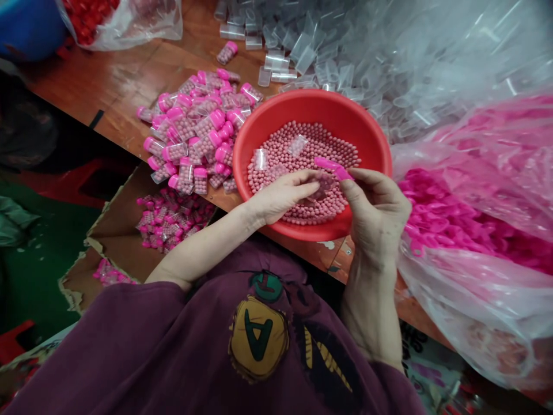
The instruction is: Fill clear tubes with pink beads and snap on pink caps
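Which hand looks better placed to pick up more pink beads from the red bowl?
Probably the left. The left hand lies on the pink beads inside the red bowl, a clear tube at its fingertips. The right hand is occupied, pinching a pink cap above the beads.

The wooden table (129, 86) bears a red bowl (337, 112), capped vials (194, 132) and clear tubes (276, 60).

Dim, soft overhead light glares on the plastic bag (475, 190); edges warp and blur.
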`<move>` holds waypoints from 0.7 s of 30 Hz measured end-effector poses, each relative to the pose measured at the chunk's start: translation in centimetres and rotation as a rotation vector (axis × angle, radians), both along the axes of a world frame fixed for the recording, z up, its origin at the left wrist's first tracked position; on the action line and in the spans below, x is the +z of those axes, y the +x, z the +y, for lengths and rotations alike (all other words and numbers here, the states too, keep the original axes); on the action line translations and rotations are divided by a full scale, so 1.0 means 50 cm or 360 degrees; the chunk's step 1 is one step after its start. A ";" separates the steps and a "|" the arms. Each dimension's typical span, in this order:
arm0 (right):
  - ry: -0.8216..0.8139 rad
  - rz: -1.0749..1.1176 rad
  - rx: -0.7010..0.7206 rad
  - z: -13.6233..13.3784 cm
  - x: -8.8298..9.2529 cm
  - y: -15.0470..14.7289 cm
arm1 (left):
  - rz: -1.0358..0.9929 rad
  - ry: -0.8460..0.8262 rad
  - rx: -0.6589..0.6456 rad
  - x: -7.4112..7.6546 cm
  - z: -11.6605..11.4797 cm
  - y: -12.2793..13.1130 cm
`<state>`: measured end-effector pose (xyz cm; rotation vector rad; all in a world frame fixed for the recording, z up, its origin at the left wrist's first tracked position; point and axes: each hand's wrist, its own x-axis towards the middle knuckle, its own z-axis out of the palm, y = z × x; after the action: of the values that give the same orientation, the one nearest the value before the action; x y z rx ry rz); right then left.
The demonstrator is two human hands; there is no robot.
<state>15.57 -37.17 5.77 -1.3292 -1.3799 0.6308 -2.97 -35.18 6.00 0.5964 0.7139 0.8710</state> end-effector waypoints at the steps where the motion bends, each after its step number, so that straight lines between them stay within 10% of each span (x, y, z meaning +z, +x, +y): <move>1: -0.0006 -0.0053 0.0022 0.000 0.006 -0.005 | -0.0016 0.0003 -0.0007 -0.001 -0.001 0.002; 21: 0.0225 -0.0632 0.0269 -0.015 0.036 -0.020 | 0.0166 0.0053 0.0242 0.011 -0.012 0.014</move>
<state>14.58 -37.91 7.55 -1.2754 -1.8381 0.3810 -2.29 -35.77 6.55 0.6266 0.8491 0.9994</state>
